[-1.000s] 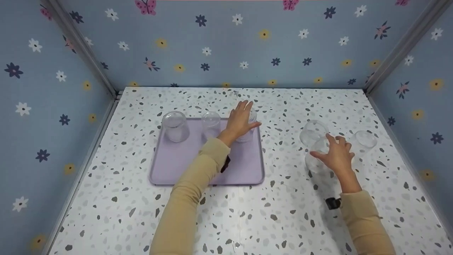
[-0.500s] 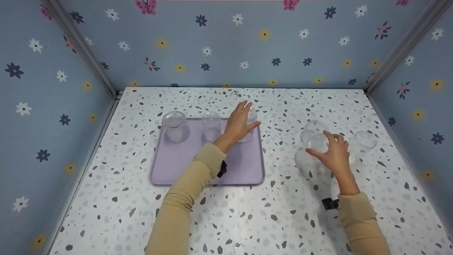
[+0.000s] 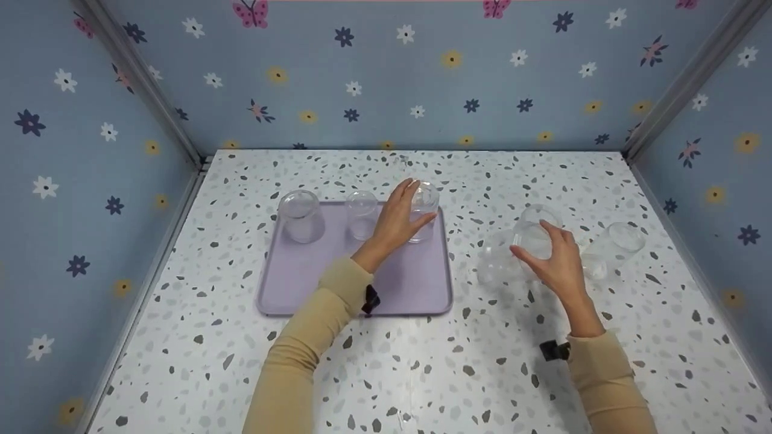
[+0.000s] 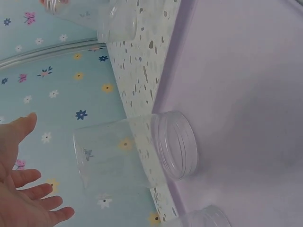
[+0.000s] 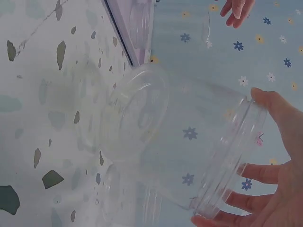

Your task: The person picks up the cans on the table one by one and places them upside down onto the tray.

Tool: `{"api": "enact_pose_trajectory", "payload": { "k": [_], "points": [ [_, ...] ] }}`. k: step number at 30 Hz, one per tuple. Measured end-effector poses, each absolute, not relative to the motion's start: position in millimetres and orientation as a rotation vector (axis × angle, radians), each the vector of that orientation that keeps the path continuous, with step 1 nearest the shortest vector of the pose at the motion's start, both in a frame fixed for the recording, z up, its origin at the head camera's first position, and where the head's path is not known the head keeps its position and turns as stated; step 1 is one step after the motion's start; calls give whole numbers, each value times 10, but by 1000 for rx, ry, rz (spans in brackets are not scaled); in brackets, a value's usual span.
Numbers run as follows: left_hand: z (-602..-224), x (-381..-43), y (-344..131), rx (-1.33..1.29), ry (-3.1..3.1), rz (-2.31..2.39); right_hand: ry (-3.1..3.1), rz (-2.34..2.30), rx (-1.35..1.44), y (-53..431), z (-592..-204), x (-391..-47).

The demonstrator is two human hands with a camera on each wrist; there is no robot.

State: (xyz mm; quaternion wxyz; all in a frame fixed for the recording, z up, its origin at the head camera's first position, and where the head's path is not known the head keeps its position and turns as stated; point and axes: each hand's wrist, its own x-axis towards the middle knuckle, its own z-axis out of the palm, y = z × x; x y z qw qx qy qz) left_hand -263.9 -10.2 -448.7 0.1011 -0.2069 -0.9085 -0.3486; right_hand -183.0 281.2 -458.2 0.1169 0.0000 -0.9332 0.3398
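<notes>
Both sleeved forearms [image 3: 304, 343] extended forward above the tabletop [image 3: 434, 380]. The right hand [image 3: 560, 265] was arched, its fingers clamped on the rim of a tilted clear jar [image 5: 189, 137], right of the lilac tray [image 3: 301, 286]; contact with the tabletop could not be determined. Farther out, the left hand [image 3: 393, 222], fingers apart, stood just beside an upright second jar [image 4: 128, 153] at the tray's far right corner.
</notes>
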Motion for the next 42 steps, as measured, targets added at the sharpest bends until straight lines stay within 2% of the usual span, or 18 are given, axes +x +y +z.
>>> {"api": "enact_pose_trajectory", "payload": {
  "k": [10,42],
  "points": [
    [-4597,-2513,-129,-560,-2547,-1277,-2751,1248,-62,2720,-4639,-1836],
    [-4773,-2149,-19,-736,-2349,-1750,-2528,1857,-86,2355,-4611,-1721]
  ]
}}
